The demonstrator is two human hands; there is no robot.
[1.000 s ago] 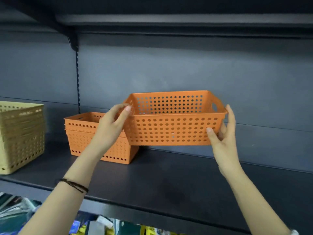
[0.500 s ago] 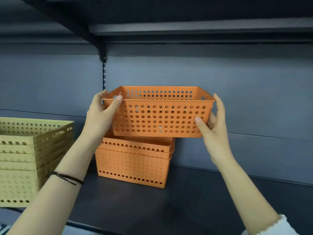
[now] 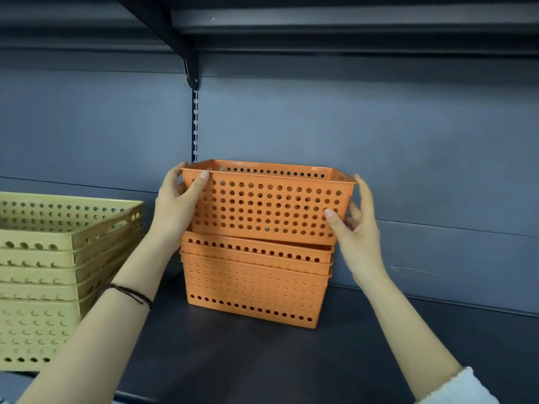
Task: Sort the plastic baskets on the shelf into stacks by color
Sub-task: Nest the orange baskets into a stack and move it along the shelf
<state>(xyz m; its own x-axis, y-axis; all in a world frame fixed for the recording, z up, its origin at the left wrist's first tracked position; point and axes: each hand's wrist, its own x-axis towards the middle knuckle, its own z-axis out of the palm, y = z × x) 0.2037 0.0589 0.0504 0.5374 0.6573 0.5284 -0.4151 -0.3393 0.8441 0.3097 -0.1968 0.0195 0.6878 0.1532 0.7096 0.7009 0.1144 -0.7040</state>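
You have carried the orange perforated plastic basket (image 3: 268, 204) from the right side of the dark shelf (image 3: 408, 330) until it stands directly over the stack of orange baskets (image 3: 255, 282), its bottom now just entering the top one. Your left hand (image 3: 175, 207) and right hand (image 3: 354, 225) each grasp one short end. The stack of yellow-green baskets (image 3: 58, 275) stands apart on the left. I judge that only lowering and letting go remains.

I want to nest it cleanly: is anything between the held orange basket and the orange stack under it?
Nothing visible is. The orange basket, held by the left hand and right hand, sits directly over the orange stack.
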